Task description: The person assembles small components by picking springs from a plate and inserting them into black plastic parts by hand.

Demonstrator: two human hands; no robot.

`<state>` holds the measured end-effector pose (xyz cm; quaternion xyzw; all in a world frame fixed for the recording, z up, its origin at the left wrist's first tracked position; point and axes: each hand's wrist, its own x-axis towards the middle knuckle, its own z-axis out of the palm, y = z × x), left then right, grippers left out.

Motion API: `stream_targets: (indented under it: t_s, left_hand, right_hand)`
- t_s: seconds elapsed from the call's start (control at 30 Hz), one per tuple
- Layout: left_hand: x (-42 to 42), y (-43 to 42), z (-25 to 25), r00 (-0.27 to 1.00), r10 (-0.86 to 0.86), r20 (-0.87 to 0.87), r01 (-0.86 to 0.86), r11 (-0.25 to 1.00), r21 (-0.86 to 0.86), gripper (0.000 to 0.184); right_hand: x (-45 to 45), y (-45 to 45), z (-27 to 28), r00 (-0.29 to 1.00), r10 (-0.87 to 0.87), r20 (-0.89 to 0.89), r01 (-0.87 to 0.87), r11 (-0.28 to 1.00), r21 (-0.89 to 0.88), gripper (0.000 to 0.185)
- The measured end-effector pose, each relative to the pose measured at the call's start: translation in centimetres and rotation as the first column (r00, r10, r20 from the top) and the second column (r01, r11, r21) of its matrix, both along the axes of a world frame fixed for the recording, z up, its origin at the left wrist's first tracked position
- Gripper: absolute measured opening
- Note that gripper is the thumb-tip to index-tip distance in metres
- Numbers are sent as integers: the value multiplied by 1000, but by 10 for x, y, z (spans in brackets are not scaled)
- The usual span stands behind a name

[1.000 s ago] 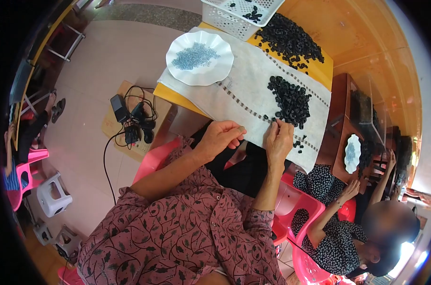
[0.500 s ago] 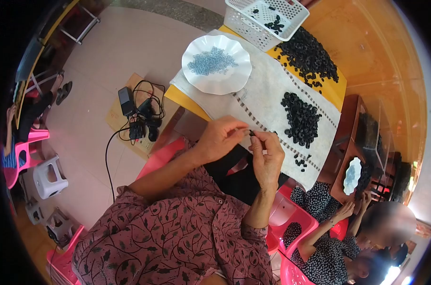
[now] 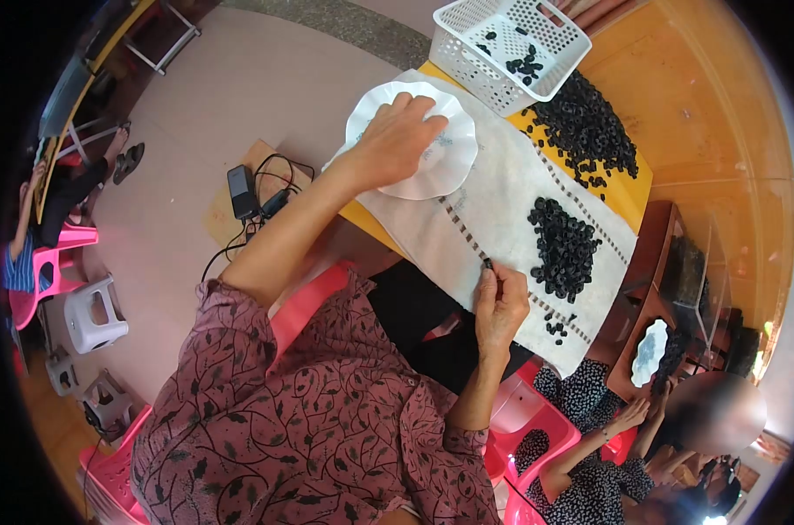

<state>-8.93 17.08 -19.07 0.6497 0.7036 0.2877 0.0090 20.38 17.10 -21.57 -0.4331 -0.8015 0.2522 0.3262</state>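
My left hand (image 3: 395, 144) reaches over the white scalloped plate (image 3: 454, 166), its fingertips down at the small bluish pieces (image 3: 445, 140); what its closed fingers hold, if anything, is hidden. Above the white cloth (image 3: 423, 232), near its front edge, my right hand (image 3: 502, 306) pinches a small black piece (image 3: 488, 263) between thumb and fingers. A pile of black pieces (image 3: 563, 249) lies on the cloth to the right of that hand, with several loose ones (image 3: 555, 329) below the pile.
A white perforated basket (image 3: 471, 66) holding several black pieces stands at the back, beside a larger black heap (image 3: 589, 127) on the yellow table (image 3: 637, 188). A co-worker (image 3: 624, 424) sits at the right by another table. Cables and an adapter (image 3: 242, 192) lie at the left.
My left hand has left my right hand and moved up and left to the plate. My right hand, which came away from the pile with a black piece, has lowered slightly.
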Motion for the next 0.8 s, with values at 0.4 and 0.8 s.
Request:
stream_targets:
  t_s: [0.4,0.8]
  left_hand:
    - [9,28,-12,992,-116,48,122,982,-142,28]
    - [28,39,-11,923,-203,326,216,976,-2,29]
  right_hand:
    - [-2,-1,-5,998,-42,-35,44,998,39,13]
    - [-3,-2,-11,997,-48,-64,54,994,98,13]
